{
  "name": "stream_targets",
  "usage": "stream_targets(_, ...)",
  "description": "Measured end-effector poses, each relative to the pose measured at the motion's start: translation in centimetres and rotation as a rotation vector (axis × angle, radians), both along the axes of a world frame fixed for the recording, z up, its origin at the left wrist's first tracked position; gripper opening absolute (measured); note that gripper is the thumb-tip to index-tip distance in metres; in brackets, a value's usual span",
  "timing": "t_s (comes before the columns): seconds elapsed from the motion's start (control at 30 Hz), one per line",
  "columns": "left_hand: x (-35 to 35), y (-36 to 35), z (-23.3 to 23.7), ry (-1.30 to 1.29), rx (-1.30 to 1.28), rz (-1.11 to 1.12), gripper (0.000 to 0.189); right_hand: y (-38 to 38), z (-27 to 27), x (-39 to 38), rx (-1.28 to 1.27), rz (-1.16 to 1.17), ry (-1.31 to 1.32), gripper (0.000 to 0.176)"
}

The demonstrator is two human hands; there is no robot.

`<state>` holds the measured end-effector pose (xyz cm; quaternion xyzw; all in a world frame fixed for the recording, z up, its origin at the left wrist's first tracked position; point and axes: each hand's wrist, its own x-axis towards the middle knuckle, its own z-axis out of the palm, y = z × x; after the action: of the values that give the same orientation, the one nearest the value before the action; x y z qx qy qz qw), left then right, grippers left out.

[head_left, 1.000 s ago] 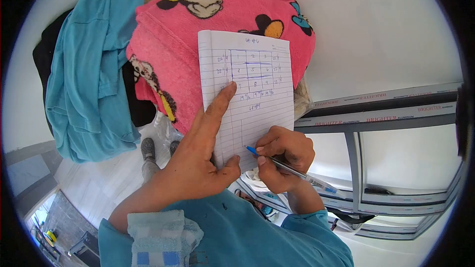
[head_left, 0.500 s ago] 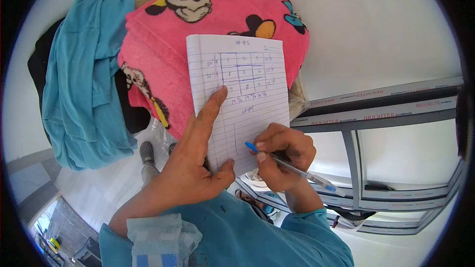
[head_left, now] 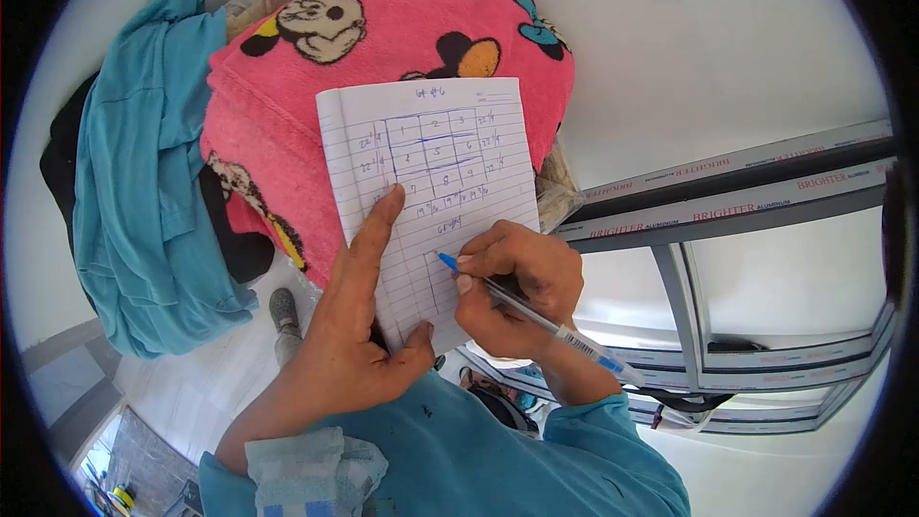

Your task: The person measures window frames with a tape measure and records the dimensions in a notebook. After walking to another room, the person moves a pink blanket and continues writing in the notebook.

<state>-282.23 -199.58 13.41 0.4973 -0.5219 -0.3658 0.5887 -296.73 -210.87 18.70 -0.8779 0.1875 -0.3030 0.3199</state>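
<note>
A lined notebook [head_left: 498, 172] is propped against the pink blanket, its page filled at the top with a numbered grid and handwritten figures. My left hand [head_left: 359, 325] grips its lower left side, with a finger and the thumb over the page and the other fingers hidden behind. In my right hand [head_left: 522, 278] is a clear ballpoint pen [head_left: 550, 325] with a blue tip. That tip touches or nearly touches the page at the top of a small, partly drawn outline below the grid.
The pink cartoon-print blanket [head_left: 278, 86] lies behind the notebook, beside a teal garment [head_left: 158, 182]. At right, aluminium frames [head_left: 689, 316] with printed tape lean by the white wall [head_left: 689, 57]. A shoe [head_left: 283, 309] shows on the tiled floor [head_left: 220, 383].
The pen tip has moved up the page relative to the drawing, and a short line now runs from the top of the vertical line. Notebook and hands sit farther left in view.
</note>
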Motion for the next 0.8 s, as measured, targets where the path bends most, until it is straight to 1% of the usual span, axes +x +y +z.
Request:
stream_targets(0.03,0.0,0.0,0.0,0.002,-0.004,-0.004,0.093,-0.2,0.0,-0.2,-0.008,-0.013,-0.006,0.009)
stream_targets(0.13,0.2,0.0,0.2,0.000,0.003,-0.007,0.093,-0.9,-0.5,-1.4,0.043,-0.145,-0.015,0.012)
stream_targets(0.17,0.2,0.0,0.3,-0.005,0.016,-0.007,0.093,-1.2,-0.9,-1.7,0.041,-0.158,-0.051,0.012)
stream_targets(0.27,0.0,-0.1,0.3,-0.004,0.006,0.008,0.092,-1.3,-0.6,-2.0,0.090,-0.193,-0.035,0.011)
stream_targets(0.37,0.0,-0.2,0.2,-0.007,-0.004,0.020,0.091,-1.3,-0.6,-2.0,0.159,-0.174,-0.081,0.010)
stream_targets(0.47,0.1,-0.1,0.2,-0.015,0.007,0.019,0.092,-1.4,-0.5,-1.9,0.114,-0.119,-0.073,0.010)
stream_targets(0.7,0.1,-0.1,0.1,-0.027,-0.002,0.020,0.094,-2.0,-0.7,-2.5,0.190,-0.136,-0.102,0.010)
stream_targets(0.8,0.0,-0.1,0.2,0.017,0.012,0.011,0.094,-1.9,-0.5,-2.4,0.233,-0.123,-0.073,0.009)
